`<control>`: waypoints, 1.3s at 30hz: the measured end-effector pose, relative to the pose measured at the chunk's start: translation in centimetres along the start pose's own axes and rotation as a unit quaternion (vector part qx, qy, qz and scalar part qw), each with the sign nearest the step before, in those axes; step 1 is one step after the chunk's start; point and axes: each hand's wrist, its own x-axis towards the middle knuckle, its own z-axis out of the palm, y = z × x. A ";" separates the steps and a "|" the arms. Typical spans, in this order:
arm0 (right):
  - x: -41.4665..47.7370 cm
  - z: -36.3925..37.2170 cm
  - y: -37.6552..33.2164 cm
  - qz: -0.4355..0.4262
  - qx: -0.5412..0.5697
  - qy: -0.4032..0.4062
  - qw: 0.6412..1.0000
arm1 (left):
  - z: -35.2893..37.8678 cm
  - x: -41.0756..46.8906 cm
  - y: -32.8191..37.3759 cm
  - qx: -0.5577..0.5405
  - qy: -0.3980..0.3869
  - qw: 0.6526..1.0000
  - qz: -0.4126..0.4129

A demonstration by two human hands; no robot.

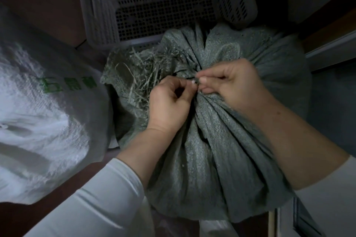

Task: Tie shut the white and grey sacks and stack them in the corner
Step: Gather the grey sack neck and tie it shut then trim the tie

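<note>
At centre, under the hands: grey sack, full, fabric gathered into a neck with pleats fanning out from it.
Sack mouth: flops to the left of the neck; frayed fibres at its edge.
Left hand: back of the hand up, wrist bent over the sack. Thumb and forefinger pinch a thin tie at the neck, the other fingers curled into the palm.
Right hand: comes in from the right, knuckles up. Thumb and forefinger pinch the other end of the tie, and the lower fingers hook round the gathered fabric just below.
Hands: fingertips almost touching over the neck.
Tie: short bit visible between the fingertips, too small to tell the material.
Forearms: both bare from wrist to mid-arm. White sleeves on the left and right.
White sack: left of the grey one, touching it, woven and bulging.
Print: green characters on the white sack, blurred and unreadable.
Crate: grey perforated plastic, behind the grey sack, right up against it.
Light: dim. No other writing legible.
</note>
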 end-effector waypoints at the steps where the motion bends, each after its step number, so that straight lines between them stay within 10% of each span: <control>1: 0.0 -0.1 0.0 -0.001 0.009 -0.002 1.000 | 0.0 0.1 0.1 -0.025 -0.007 0.999 -0.041; 10: 0.3 -0.3 -1.1 0.045 0.057 0.009 0.997 | 0.4 0.3 0.9 -0.145 -0.004 0.981 -0.132; 21: 1.2 -0.1 -2.2 0.091 -0.135 0.014 0.987 | 0.9 -0.2 0.6 -0.055 0.035 0.994 -0.083; 39: 0.5 -0.1 -1.5 0.090 -0.076 0.024 0.993 | 1.0 -0.7 0.6 -0.013 0.072 0.997 -0.010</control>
